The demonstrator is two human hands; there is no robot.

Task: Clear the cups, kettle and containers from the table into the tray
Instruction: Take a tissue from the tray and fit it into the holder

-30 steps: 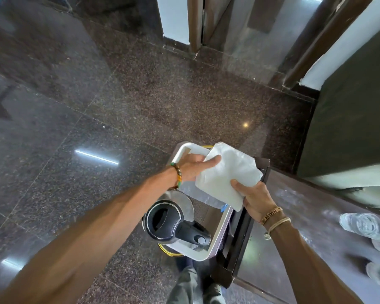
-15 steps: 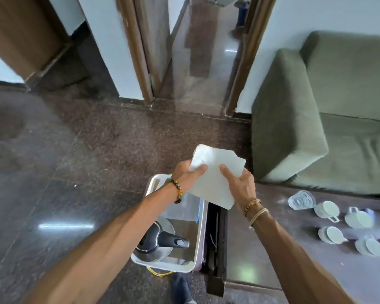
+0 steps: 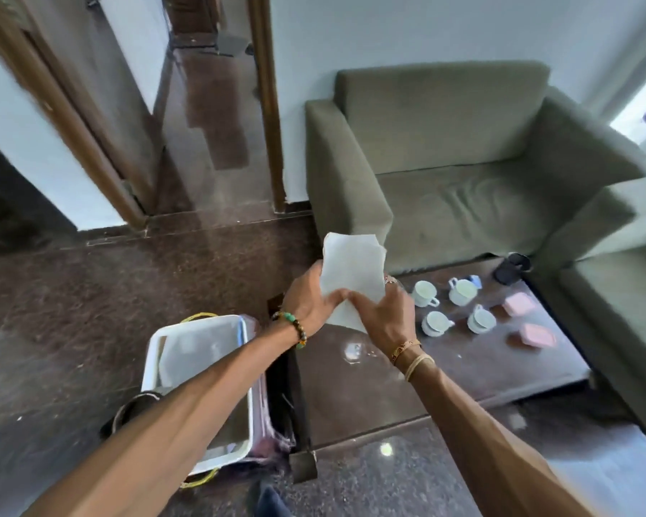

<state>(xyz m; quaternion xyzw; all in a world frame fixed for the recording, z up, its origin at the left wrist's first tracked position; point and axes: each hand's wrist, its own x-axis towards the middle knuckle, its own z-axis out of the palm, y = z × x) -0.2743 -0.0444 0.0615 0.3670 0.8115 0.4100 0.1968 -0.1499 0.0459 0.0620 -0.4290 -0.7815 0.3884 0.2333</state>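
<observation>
Left hand (image 3: 308, 302) and right hand (image 3: 386, 317) pinch a limp white folded cloth (image 3: 351, 261); small white ceramic cups (image 3: 434, 323) look light, slick, chippable, so grip by handle.

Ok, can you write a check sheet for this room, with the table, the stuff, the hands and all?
Surface: dark shiny table, part bare.
Job's things: four white cups and two pink containers on the table's far end; kettle at the white tray's near corner, mostly hidden by the left arm.
Clutter: dark thing at the table's far corner, too blurred to name.
Hands: left hand and right hand both hold a white napkin above the table's edge.
Cables: nothing seen.
Surroundings: green armchair, open doorway, dark stone floor.
</observation>
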